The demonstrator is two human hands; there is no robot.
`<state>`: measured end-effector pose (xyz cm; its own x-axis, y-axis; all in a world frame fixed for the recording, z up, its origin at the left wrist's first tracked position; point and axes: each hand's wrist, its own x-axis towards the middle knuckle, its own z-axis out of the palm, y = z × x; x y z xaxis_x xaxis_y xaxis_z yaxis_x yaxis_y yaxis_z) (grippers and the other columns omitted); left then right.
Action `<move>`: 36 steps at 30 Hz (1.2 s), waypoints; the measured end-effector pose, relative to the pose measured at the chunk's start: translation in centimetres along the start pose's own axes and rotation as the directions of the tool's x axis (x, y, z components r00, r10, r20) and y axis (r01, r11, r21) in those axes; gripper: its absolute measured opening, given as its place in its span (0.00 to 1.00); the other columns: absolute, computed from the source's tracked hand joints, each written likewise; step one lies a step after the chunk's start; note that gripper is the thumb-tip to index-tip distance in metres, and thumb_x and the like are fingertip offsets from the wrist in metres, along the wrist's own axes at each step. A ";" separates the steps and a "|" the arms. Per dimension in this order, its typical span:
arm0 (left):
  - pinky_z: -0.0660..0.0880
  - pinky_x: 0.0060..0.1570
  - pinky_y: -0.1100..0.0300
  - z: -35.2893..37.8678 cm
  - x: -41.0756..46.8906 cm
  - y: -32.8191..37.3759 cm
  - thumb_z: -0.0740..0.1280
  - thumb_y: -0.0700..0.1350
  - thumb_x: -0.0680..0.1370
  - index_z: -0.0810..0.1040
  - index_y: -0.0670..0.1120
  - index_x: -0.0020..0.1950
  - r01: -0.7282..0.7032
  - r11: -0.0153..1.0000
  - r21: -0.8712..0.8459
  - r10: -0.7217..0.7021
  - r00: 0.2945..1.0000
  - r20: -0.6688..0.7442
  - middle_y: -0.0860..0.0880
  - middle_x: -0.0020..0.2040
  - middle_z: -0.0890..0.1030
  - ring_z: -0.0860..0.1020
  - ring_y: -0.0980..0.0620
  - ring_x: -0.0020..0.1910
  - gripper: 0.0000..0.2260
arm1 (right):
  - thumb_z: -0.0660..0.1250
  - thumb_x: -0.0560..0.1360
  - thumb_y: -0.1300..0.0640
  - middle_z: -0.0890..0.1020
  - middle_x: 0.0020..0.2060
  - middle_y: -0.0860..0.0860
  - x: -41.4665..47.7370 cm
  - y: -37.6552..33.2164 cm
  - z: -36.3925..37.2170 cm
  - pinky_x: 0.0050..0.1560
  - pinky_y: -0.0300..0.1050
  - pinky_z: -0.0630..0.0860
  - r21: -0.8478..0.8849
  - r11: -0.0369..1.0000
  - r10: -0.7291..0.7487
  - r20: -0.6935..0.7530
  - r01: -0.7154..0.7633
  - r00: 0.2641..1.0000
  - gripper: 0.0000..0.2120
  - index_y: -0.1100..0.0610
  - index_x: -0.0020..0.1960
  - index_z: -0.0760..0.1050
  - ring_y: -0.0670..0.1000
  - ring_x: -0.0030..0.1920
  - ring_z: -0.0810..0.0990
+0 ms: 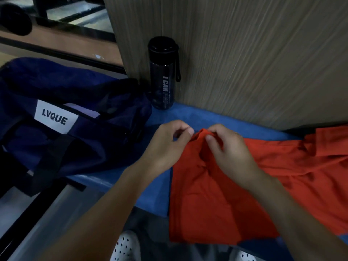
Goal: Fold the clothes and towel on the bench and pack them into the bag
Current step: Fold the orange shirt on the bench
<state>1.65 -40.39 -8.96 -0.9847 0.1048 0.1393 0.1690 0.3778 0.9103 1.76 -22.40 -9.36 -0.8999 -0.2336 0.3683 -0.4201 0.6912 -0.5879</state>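
An orange-red shirt (pixel 216 200) lies spread over the blue bench (pixel 205 117), its lower part hanging over the front edge. My left hand (pixel 165 146) and my right hand (pixel 227 149) are close together at the shirt's far left corner, and both pinch the bunched fabric there. A navy bag (pixel 75 132) with a white "LVQUE" label sits on the bench to the left, its top partly open with a pale lining showing. No towel can be made out apart from the blue surface under the shirt.
A black water bottle (pixel 162 72) printed "I CAN" stands upright against the wooden wall panel (pixel 244 53) behind the bench, between bag and shirt. The floor and my white perforated shoes (pixel 126 245) show below the bench edge.
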 end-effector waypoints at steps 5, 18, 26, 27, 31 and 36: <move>0.73 0.56 0.65 -0.6 -0.8 -1.8 0.65 0.47 0.82 0.81 0.47 0.61 0.084 0.964 0.251 -0.123 0.982 0.143 0.53 0.56 0.82 0.79 0.58 0.55 0.11 | 0.63 0.77 0.58 0.81 0.39 0.44 -2.8 -0.1 -3.1 0.47 0.45 0.75 0.141 0.989 0.039 0.071 -0.049 0.997 0.05 0.50 0.47 0.76 0.45 0.42 0.80; 0.73 0.50 0.67 0.4 -2.2 -0.8 0.76 0.54 0.73 0.83 0.51 0.55 0.022 0.894 0.448 -0.221 0.892 0.396 0.59 0.47 0.77 0.75 0.64 0.46 0.13 | 0.63 0.72 0.60 0.83 0.39 0.44 -8.8 -0.8 -8.5 0.46 0.38 0.75 0.225 0.967 0.099 0.092 -0.117 0.991 0.10 0.45 0.46 0.78 0.43 0.41 0.81; 0.76 0.50 0.55 0.9 -2.5 -0.5 0.71 0.46 0.77 0.80 0.51 0.43 -0.115 0.847 0.519 -0.104 0.921 0.374 0.57 0.39 0.78 0.78 0.57 0.43 0.03 | 0.64 0.71 0.60 0.83 0.39 0.43 -8.6 -0.6 -9.1 0.46 0.42 0.75 0.217 0.970 0.106 0.018 -0.108 0.994 0.12 0.43 0.47 0.78 0.45 0.41 0.81; 0.75 0.45 0.56 0.9 -2.4 -0.6 0.70 0.44 0.77 0.78 0.49 0.43 -0.106 0.878 0.467 -0.071 0.936 0.345 0.55 0.37 0.79 0.77 0.58 0.39 0.04 | 0.64 0.71 0.60 0.83 0.39 0.42 -8.5 -0.6 -9.0 0.47 0.40 0.75 0.222 0.969 0.104 0.015 -0.104 0.995 0.12 0.44 0.47 0.78 0.43 0.42 0.81; 0.66 0.31 0.61 0.6 -2.0 0.2 0.66 0.39 0.78 0.71 0.50 0.43 -0.131 0.948 0.289 0.079 0.980 0.182 0.55 0.25 0.70 0.68 0.58 0.25 0.08 | 0.64 0.73 0.58 0.82 0.41 0.42 -8.2 -0.5 -8.6 0.48 0.40 0.75 0.250 0.966 0.082 -0.022 -0.074 0.996 0.11 0.43 0.47 0.77 0.44 0.43 0.80; 0.68 0.43 0.70 0.2 -1.5 1.1 0.70 0.36 0.75 0.74 0.55 0.43 -0.200 0.959 0.203 0.196 0.980 0.038 0.58 0.37 0.78 0.75 0.64 0.37 0.13 | 0.61 0.77 0.52 0.81 0.41 0.42 -7.2 -0.7 -7.7 0.45 0.38 0.74 0.253 0.967 0.028 -0.082 -0.007 0.996 0.05 0.47 0.49 0.76 0.43 0.41 0.80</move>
<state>3.34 -39.96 -8.19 -0.9301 0.2114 0.3004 0.3673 0.5279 0.7657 9.46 -15.90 -6.06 -0.8989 -0.1573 0.4090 -0.4299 0.4975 -0.7535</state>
